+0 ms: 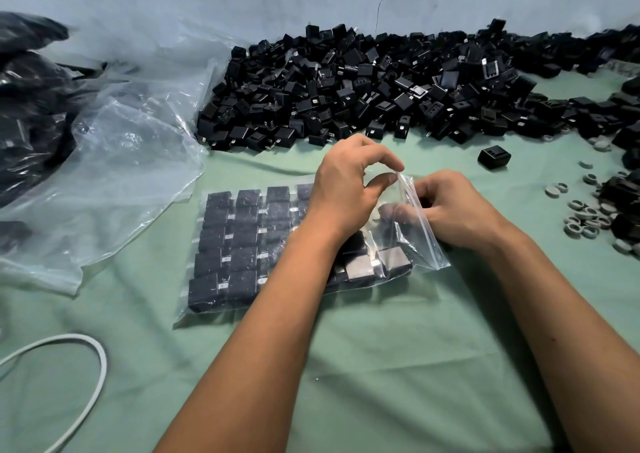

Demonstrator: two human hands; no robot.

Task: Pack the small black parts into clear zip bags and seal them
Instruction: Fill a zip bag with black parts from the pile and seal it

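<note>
A clear zip bag (242,244) lies flat on the green cloth, filled with rows of small black parts. Its open mouth stands up at the right side. My left hand (346,189) pinches the top edge of the bag mouth between thumb and forefinger. My right hand (450,210) grips the same edge lower down, its fingers curled partly behind the plastic. A large heap of loose black parts (363,88) lies beyond the bag against the wall. One single black part (494,156) sits apart, right of my hands.
Crumpled clear plastic sheeting (121,161) and dark bagged bundles (31,106) lie at the left. Several grey rings (585,220) are scattered at the right edge among more black parts. A white cable (93,383) loops at the bottom left. Green cloth (398,348) covers the surface.
</note>
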